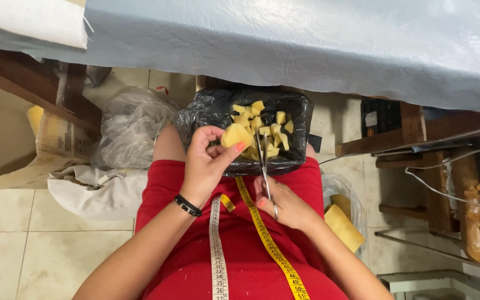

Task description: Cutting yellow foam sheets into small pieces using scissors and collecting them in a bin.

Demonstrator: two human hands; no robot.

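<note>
Head view. Person seated, red garment; yellow tape measure [262, 233] draped down over the lap.

Left hand [206, 166]: fingers pinch a yellow foam piece [235, 135], thumb on the near face, other fingers curled behind it. Piece is held just above the left rim of the bin.

Right hand [284, 203]: fingers closed through the handles of scissors [263, 161]. Blades point far, nearly together, just right of the foam piece; whether they touch it, cannot tell.

Bin [301, 111], lined with a black bag, rests on the knees. Inside: a loose heap of cut foam cubes [265, 125], covering much of the bottom, well below the rim.

Judgement on progress: a good batch is already cut; the piece in hand is not yet cut down. At right of the lap, a clear bag with larger uncut foam blocks [343, 225], so stock remains.

Far: grey-covered table [306, 44].
</note>
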